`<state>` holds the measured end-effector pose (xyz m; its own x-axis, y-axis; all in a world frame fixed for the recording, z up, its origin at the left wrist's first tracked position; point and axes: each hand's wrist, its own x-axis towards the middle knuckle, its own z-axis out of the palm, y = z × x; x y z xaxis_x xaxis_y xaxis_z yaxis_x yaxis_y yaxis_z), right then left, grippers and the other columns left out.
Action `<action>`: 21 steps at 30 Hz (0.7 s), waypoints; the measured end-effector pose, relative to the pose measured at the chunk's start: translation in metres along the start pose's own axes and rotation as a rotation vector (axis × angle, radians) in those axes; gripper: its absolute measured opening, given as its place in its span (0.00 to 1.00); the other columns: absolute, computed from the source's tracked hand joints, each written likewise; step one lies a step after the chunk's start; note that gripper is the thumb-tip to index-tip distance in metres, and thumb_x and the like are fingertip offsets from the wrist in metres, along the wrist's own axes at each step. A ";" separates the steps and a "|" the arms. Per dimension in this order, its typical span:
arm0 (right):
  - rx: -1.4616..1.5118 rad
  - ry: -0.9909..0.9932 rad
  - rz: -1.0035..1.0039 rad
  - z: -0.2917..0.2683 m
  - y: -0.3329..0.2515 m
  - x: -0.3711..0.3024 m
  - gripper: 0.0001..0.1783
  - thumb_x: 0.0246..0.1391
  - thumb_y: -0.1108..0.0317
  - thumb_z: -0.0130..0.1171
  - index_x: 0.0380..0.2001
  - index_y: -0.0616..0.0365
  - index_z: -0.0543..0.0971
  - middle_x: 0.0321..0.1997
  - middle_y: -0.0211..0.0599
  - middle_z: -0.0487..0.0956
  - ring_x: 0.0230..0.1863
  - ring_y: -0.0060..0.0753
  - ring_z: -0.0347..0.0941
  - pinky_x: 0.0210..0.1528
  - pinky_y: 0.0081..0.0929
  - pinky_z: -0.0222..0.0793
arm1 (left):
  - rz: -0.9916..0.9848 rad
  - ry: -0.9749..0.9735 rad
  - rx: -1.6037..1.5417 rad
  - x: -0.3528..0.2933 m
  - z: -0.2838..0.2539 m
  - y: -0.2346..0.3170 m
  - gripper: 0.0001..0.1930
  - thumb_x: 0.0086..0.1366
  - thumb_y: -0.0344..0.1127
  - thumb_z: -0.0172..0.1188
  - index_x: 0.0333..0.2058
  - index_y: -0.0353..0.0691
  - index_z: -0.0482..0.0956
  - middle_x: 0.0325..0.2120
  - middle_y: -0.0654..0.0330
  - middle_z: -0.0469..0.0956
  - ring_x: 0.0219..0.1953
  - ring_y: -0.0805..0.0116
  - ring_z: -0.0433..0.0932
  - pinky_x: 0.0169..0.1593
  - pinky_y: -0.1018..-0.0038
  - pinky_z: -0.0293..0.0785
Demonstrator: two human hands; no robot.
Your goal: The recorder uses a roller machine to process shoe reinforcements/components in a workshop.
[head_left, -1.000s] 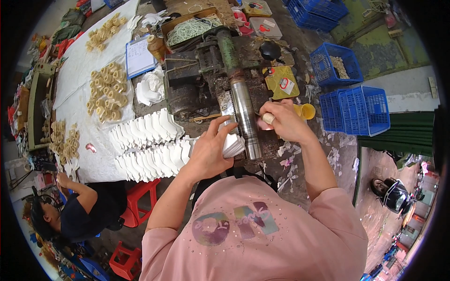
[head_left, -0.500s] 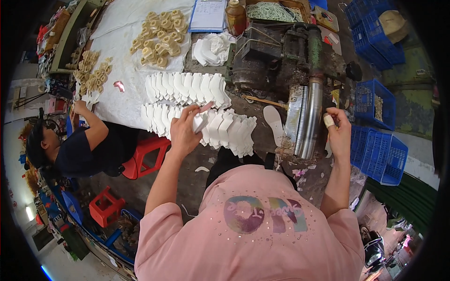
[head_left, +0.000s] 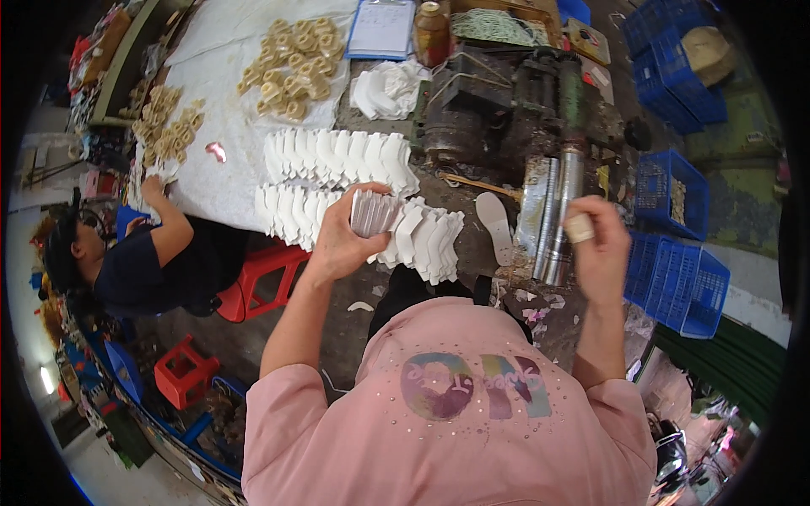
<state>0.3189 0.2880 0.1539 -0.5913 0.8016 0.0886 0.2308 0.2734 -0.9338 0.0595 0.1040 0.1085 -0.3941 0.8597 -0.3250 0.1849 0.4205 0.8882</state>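
My left hand grips a small stack of thin white curved pieces, their edges turned upward. Directly beneath and around it lies a long row of similar white bent pieces standing on edge. A second such row sits just behind. On the right, my right hand hovers by the shiny metal roller of a machine. Its fingers are curled in and slightly blurred, with a beige wrap around a digit; anything pinched inside is hidden. A white sole-shaped piece lies left of the roller.
The greasy machine body takes up the back right. Beige moulded parts are heaped on the white sheet beside a clipboard. Blue crates line the right. A co-worker sits at left near a red stool.
My left hand has turned and lifted a stack of white pieces from the front row, now edge-up. My right hand has shifted left, in front of the roller's edge.
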 end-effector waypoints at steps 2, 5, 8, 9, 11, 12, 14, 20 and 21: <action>-0.064 -0.099 -0.151 0.029 -0.012 0.000 0.10 0.47 0.76 0.58 0.36 0.60 0.75 0.36 0.35 0.74 0.40 0.32 0.69 0.44 0.26 0.64 | 0.130 -0.014 -0.631 0.005 0.026 0.028 0.32 0.42 0.27 0.64 0.50 0.35 0.67 0.39 0.55 0.78 0.40 0.70 0.76 0.44 0.73 0.73; -0.095 -0.069 -0.270 0.070 -0.024 -0.002 0.09 0.46 0.76 0.59 0.34 0.60 0.75 0.39 0.37 0.73 0.44 0.42 0.65 0.48 0.35 0.61 | 0.221 -0.075 -0.828 0.007 0.064 0.053 0.34 0.42 0.25 0.65 0.52 0.35 0.66 0.43 0.55 0.75 0.42 0.72 0.75 0.46 0.75 0.73; -0.013 0.044 -0.246 0.076 -0.018 -0.007 0.07 0.47 0.76 0.58 0.32 0.59 0.75 0.39 0.37 0.73 0.43 0.41 0.65 0.46 0.34 0.60 | 0.135 -0.131 -0.971 0.010 0.084 0.067 0.35 0.42 0.24 0.65 0.53 0.34 0.64 0.43 0.56 0.75 0.43 0.71 0.75 0.47 0.74 0.73; -0.007 0.091 -0.247 0.074 -0.017 -0.008 0.06 0.47 0.76 0.58 0.31 0.59 0.74 0.39 0.37 0.73 0.43 0.40 0.65 0.45 0.35 0.60 | 0.146 -0.084 -0.941 0.010 0.089 0.070 0.35 0.43 0.24 0.65 0.53 0.34 0.64 0.42 0.56 0.74 0.43 0.71 0.75 0.47 0.74 0.73; -0.005 0.143 -0.245 0.072 -0.014 -0.009 0.05 0.48 0.76 0.57 0.30 0.59 0.74 0.39 0.38 0.73 0.42 0.40 0.65 0.44 0.35 0.60 | 0.157 -0.045 -0.912 0.012 0.096 0.072 0.34 0.43 0.23 0.64 0.52 0.33 0.64 0.41 0.56 0.74 0.43 0.70 0.75 0.47 0.74 0.73; -0.029 0.156 -0.258 0.070 -0.012 -0.009 0.05 0.47 0.76 0.58 0.30 0.58 0.73 0.39 0.38 0.73 0.41 0.40 0.64 0.44 0.35 0.60 | 0.192 -0.019 -0.884 0.014 0.099 0.072 0.33 0.44 0.23 0.63 0.52 0.33 0.63 0.41 0.55 0.74 0.43 0.70 0.75 0.47 0.74 0.73; -0.015 0.196 -0.245 0.071 -0.007 -0.009 0.05 0.47 0.77 0.58 0.28 0.58 0.72 0.36 0.38 0.71 0.39 0.39 0.64 0.43 0.35 0.60 | 0.219 0.010 -0.866 0.014 0.104 0.076 0.29 0.47 0.21 0.62 0.50 0.33 0.63 0.41 0.53 0.74 0.43 0.68 0.75 0.47 0.74 0.74; 0.027 0.114 -0.221 0.060 -0.005 -0.006 0.04 0.47 0.77 0.54 0.28 0.59 0.70 0.35 0.40 0.69 0.40 0.42 0.63 0.45 0.36 0.57 | 0.221 0.033 -0.868 0.013 0.112 0.080 0.30 0.47 0.21 0.62 0.50 0.33 0.62 0.43 0.50 0.73 0.46 0.66 0.74 0.50 0.70 0.72; 0.048 0.077 -0.202 0.058 -0.005 -0.005 0.04 0.48 0.77 0.53 0.28 0.59 0.69 0.35 0.40 0.69 0.40 0.42 0.63 0.46 0.37 0.56 | 0.240 0.035 -0.875 0.013 0.113 0.080 0.30 0.46 0.21 0.62 0.50 0.33 0.62 0.44 0.50 0.73 0.46 0.66 0.74 0.50 0.70 0.72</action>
<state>0.2756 0.2516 0.1375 -0.5610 0.7717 0.2996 0.0757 0.4083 -0.9097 0.1707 0.1820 0.1387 -0.4629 0.8805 -0.1023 -0.4787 -0.1512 0.8648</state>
